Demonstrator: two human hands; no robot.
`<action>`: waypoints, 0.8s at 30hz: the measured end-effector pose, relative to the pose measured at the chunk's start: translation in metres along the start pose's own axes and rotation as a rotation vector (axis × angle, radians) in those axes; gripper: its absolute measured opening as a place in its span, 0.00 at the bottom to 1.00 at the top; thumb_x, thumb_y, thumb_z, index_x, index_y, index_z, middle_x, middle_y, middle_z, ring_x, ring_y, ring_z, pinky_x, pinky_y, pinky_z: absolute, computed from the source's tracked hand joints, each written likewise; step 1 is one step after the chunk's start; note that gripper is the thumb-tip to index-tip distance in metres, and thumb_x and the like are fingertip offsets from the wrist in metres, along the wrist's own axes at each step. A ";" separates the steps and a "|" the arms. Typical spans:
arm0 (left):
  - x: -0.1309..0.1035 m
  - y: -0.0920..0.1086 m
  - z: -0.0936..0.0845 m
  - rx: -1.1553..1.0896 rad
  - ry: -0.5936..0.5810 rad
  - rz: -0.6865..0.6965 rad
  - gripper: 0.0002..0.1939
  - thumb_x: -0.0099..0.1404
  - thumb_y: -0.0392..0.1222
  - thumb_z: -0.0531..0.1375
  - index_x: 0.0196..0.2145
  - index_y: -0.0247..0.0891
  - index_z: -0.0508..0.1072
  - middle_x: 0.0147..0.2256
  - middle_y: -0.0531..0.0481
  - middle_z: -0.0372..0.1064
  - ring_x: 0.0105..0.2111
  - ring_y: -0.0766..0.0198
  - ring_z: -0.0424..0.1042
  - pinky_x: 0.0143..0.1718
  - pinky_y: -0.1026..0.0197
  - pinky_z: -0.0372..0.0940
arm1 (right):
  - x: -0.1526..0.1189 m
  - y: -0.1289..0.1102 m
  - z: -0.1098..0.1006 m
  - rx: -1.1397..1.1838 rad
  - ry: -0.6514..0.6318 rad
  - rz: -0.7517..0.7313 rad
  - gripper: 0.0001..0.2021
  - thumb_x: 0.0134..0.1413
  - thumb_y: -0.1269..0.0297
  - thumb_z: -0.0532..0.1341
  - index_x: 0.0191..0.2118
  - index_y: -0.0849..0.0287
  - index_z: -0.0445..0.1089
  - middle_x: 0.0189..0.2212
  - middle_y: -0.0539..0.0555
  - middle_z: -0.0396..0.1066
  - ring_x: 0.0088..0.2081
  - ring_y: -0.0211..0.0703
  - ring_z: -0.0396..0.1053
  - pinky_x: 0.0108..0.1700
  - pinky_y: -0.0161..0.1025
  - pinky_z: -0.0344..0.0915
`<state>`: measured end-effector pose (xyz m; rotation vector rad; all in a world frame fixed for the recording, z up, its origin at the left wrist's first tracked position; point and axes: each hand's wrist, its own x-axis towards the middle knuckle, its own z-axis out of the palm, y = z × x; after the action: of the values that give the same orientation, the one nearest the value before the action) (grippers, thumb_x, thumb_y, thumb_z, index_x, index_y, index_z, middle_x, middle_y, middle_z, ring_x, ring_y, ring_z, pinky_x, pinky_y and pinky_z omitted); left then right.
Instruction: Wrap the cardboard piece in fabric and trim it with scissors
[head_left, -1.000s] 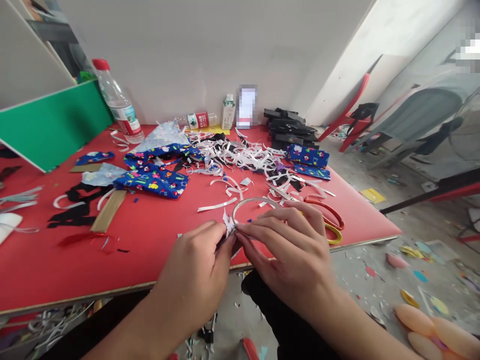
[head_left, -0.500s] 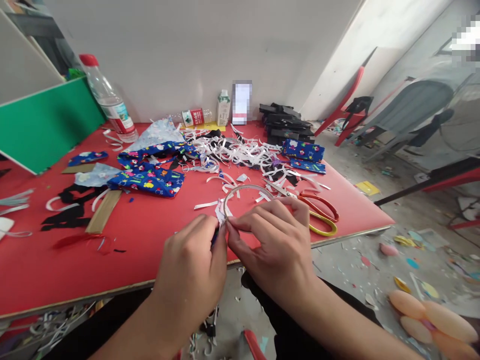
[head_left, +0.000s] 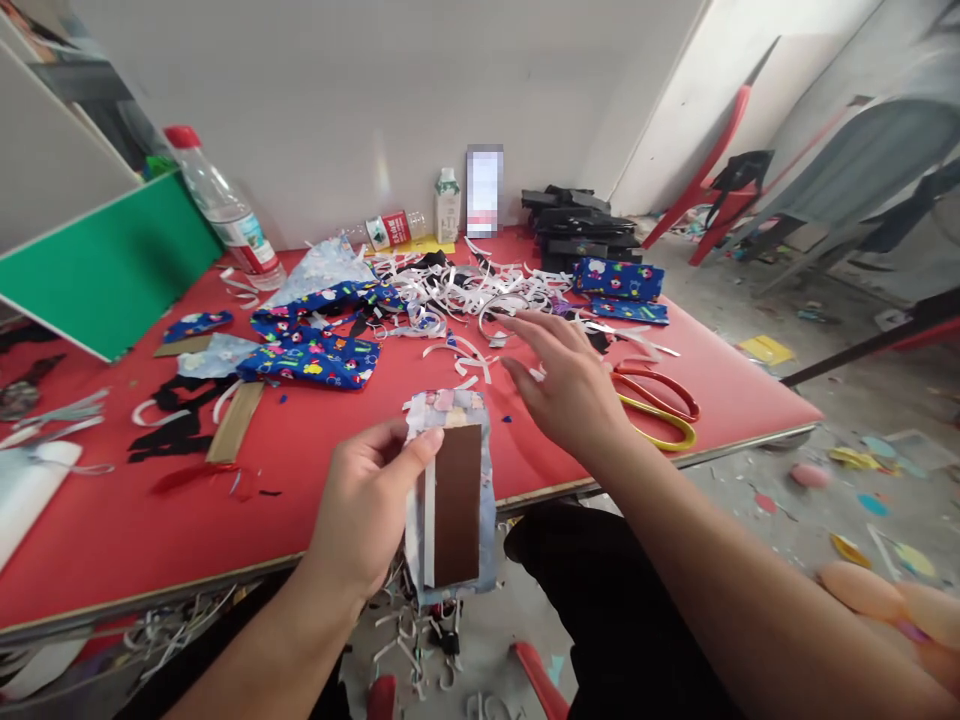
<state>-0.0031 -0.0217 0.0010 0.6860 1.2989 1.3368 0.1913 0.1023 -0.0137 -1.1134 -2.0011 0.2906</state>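
Observation:
My left hand (head_left: 379, 490) pinches a pale blue patterned fabric piece (head_left: 487, 520) by its upper left side, thumb on top. Against the fabric lies a brown rectangular board (head_left: 457, 510), with a whitish strip (head_left: 430, 530) along its left edge. The piece hangs over the table's front edge. Over the red table, my right hand (head_left: 562, 380) is open, fingers stretched toward a pile of white strips (head_left: 480, 290). A curled strip (head_left: 481, 322) is just beyond its fingertips. Right of that hand are the red and yellow handles of scissors (head_left: 679, 430); their blades are hidden.
Blue printed fabric (head_left: 322, 362) and a tan board strip (head_left: 238, 420) lie on the left of the table (head_left: 315, 450). Behind stand a large bottle (head_left: 240, 230), a small bottle (head_left: 448, 205) and a phone (head_left: 484, 190). Black folded pieces (head_left: 577, 225) are stacked at the back right.
My hands have parted. The right one let go of the curled strip and opened, moving forward and right. My left hand turned, bringing the fabric piece and brown board into sight.

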 end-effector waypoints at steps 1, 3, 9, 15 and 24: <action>0.001 0.000 0.001 -0.065 0.039 0.001 0.13 0.57 0.48 0.75 0.34 0.37 0.83 0.30 0.48 0.79 0.29 0.60 0.77 0.33 0.61 0.70 | -0.005 -0.008 -0.001 0.144 -0.006 0.103 0.16 0.66 0.62 0.62 0.56 0.56 0.76 0.54 0.63 0.78 0.56 0.58 0.74 0.59 0.61 0.69; 0.003 0.000 0.002 -0.165 0.098 0.023 0.14 0.55 0.47 0.76 0.34 0.37 0.82 0.29 0.49 0.79 0.27 0.61 0.77 0.32 0.61 0.71 | -0.020 -0.028 0.000 0.531 -0.169 0.349 0.17 0.66 0.50 0.62 0.52 0.55 0.76 0.41 0.58 0.81 0.42 0.52 0.79 0.48 0.54 0.75; 0.013 -0.004 -0.007 -0.093 0.097 0.204 0.14 0.63 0.49 0.73 0.42 0.39 0.83 0.37 0.46 0.82 0.35 0.58 0.81 0.38 0.59 0.75 | -0.049 -0.073 0.013 1.173 -0.698 0.636 0.20 0.54 0.45 0.72 0.42 0.55 0.78 0.34 0.52 0.80 0.34 0.43 0.76 0.39 0.40 0.75; 0.021 0.006 -0.014 -0.207 0.195 0.280 0.14 0.56 0.43 0.77 0.39 0.39 0.83 0.36 0.51 0.81 0.32 0.64 0.80 0.37 0.63 0.77 | -0.032 -0.048 0.004 1.043 -0.539 0.684 0.18 0.41 0.55 0.81 0.33 0.59 0.79 0.26 0.49 0.77 0.25 0.36 0.71 0.27 0.33 0.68; 0.004 -0.010 0.001 0.011 0.060 0.040 0.18 0.57 0.47 0.77 0.41 0.35 0.84 0.32 0.45 0.83 0.28 0.57 0.82 0.32 0.58 0.79 | -0.029 -0.038 0.015 1.370 0.090 0.837 0.14 0.44 0.59 0.80 0.36 0.54 0.80 0.36 0.49 0.82 0.33 0.35 0.76 0.39 0.33 0.77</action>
<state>0.0000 -0.0195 -0.0093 0.6874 1.3470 1.3930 0.1655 0.0602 -0.0186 -0.8542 -0.7080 1.6647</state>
